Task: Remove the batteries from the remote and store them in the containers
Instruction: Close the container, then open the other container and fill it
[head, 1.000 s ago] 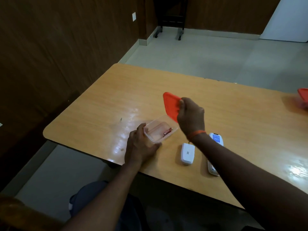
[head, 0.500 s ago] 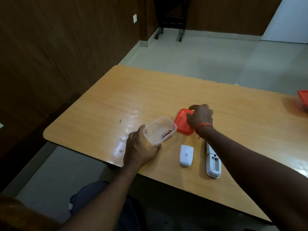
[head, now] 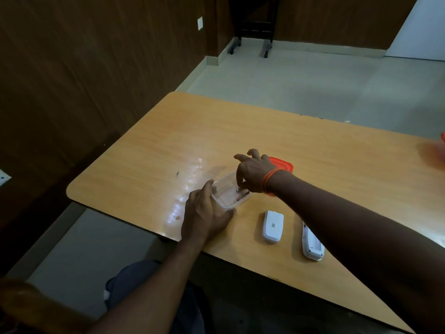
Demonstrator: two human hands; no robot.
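While the left hand (head: 207, 213) grips the clear container (head: 222, 189) from its 7 o'clock side, the right hand (head: 252, 174) dips thumb-first into it with fingers loosely spread. Whether it pinches anything cannot be told. A battery (head: 243, 196) lies inside at that hand's 6 o'clock, its long axis running 8 to 2 o'clock. The red lid (head: 285, 165) rests on the desk (head: 337, 165) at the container's 2 o'clock, the remote (head: 313, 247) at 4.

I see dark wood-panelled walls (head: 96, 68), a pale tiled floor (head: 301, 80), a glossy wooden table (head: 240, 131) and a black wheeled stand (head: 252, 25).
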